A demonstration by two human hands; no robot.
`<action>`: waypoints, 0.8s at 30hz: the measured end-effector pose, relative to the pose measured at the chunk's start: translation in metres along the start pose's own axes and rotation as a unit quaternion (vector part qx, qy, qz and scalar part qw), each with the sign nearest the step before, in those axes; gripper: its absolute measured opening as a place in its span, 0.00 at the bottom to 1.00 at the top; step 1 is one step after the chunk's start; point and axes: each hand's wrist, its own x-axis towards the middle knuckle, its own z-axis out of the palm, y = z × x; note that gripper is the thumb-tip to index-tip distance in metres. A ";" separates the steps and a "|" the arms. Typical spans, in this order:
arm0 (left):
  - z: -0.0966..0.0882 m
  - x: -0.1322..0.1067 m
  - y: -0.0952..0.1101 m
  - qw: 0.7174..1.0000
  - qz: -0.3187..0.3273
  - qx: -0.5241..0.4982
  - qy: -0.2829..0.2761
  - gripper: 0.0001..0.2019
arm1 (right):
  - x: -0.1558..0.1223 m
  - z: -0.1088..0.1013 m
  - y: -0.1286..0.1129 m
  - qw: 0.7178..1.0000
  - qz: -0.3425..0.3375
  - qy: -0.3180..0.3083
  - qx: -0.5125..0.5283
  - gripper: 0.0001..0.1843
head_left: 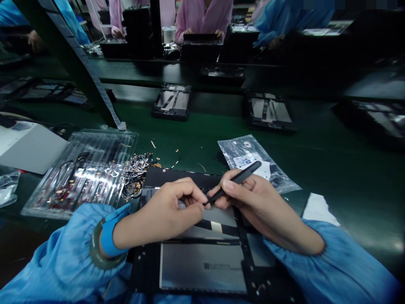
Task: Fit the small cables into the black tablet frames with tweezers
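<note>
Black tweezers [242, 175] are gripped in my right hand [253, 196], their tips pointing down and left. My left hand [172, 207] is closed in a pinch right at those tips; whatever is between its fingers is too small or hidden to name. Both hands hover above an opened tablet-like device [202, 266] with a silver battery panel, a black ribbon strip and a dark frame. To the left of the device lies a heap of small cables with gold-coloured ends [137, 171], beside a clear plastic tray [82, 169] of parts.
A clear bag [253, 152] with printed labels lies behind my right hand. More opened devices [172, 101] sit along the green bench [202, 131]. A slanted post [82, 67] rises at left, near a white box [28, 143]. Co-workers in pink and blue sleeves sit opposite.
</note>
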 end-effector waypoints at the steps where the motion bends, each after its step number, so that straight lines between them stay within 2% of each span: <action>1: 0.000 0.000 0.000 1.000 0.002 -0.002 0.002 0.03 | 0.000 0.000 0.000 1.000 0.002 -0.002 0.002 0.13; 12: -0.003 -0.002 0.002 0.999 0.020 0.020 -0.023 0.03 | 0.001 -0.001 0.000 1.000 0.007 0.005 0.021 0.12; 24: -0.003 -0.003 0.000 0.999 0.024 0.032 -0.019 0.04 | 0.000 -0.002 0.001 1.000 0.007 0.003 0.009 0.13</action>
